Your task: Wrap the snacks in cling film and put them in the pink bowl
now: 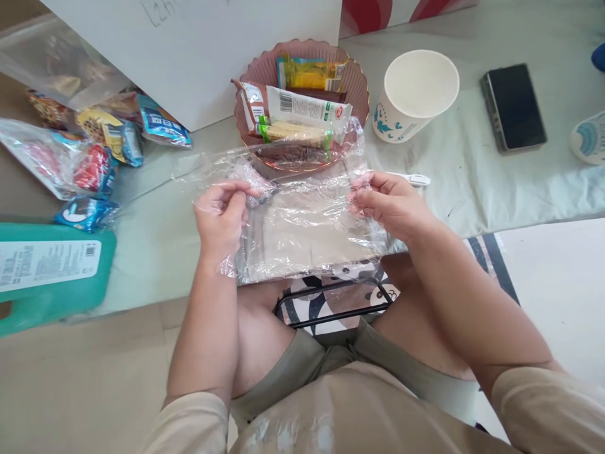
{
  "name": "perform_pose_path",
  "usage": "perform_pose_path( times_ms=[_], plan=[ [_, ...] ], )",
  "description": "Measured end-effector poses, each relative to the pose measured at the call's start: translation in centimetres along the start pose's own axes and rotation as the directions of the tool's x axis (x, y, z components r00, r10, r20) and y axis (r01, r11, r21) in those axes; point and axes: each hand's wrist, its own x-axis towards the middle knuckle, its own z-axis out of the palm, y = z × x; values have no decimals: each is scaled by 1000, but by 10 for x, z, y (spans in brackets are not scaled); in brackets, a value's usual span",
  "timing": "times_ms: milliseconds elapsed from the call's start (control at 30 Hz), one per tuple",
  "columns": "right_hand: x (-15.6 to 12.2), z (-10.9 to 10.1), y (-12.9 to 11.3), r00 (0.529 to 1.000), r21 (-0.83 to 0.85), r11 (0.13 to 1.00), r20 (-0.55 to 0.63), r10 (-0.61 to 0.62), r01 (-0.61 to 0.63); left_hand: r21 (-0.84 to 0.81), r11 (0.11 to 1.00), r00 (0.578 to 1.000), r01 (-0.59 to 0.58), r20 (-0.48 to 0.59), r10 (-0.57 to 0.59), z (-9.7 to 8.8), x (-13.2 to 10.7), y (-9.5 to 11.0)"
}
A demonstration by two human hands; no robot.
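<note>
Across the near edge of the green-grey tablecloth (477, 183), as my head view shows it, a sheet of clear plastic film (307, 221) lies stretched between my hands, wrinkled and shiny. With my left hand (221, 211) I pinch its left side between thumb and forefinger, the other fingers curled in. With my right hand (390, 200) I pinch a gathered bit of its right side between thumb and fingertips. The near part of the film reaches toward my lap, above a panda-patterned surface (338, 296), and its far part overlaps the near side of a pink ribbed bowl (259, 66).

Inside the bowl I see a yellow packet (309, 74) at the far side, a brown-and-white packet (297, 104) nearer, then a green-ended packet of sticks (295, 133). To the right of the bowl stands a white paper cup (399, 123), and farther right a black-screened device (515, 104) lies flat. Far left are bagged snacks (70, 157) with a blue packet (163, 123) beside them; nearer on that side is a green labelled object (106, 271). Beyond the bowl is a white panel (212, 63).
</note>
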Motion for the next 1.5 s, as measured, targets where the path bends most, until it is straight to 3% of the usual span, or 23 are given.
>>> perform_pose_path(
  times_ms=[133,233,467,600,800,1267,1367,1500],
  plan=[
    [0,-2,0,1000,-26,999,14,21,-20,-39,999,999,-7,-36,5,2,1,4],
    [-2,-4,1,991,-64,995,100,84,-78,-82,997,995,-5,-103,-3,4,3,8],
    [-5,-8,2,926,-170,968,299,230,-185,-102,994,949,-33,-316,-1,-1,11,15],
    [-5,-8,2,901,-188,968,370,229,-168,-71,997,927,-18,-376,-10,-6,15,19],
    [-6,-10,2,927,-145,979,328,184,-143,-7,1000,913,-10,-409,6,-15,18,18],
    [-13,-21,-12,927,-232,965,319,196,-124,-15,1000,902,14,-432,-19,-17,13,27],
    [-12,-26,-13,962,-203,972,219,166,-122,-33,999,910,1,-415,-15,-20,14,25],
    [-7,-20,-8,999,-55,998,32,6,-4,-65,998,939,25,-341,-46,-21,14,22]
  ],
)
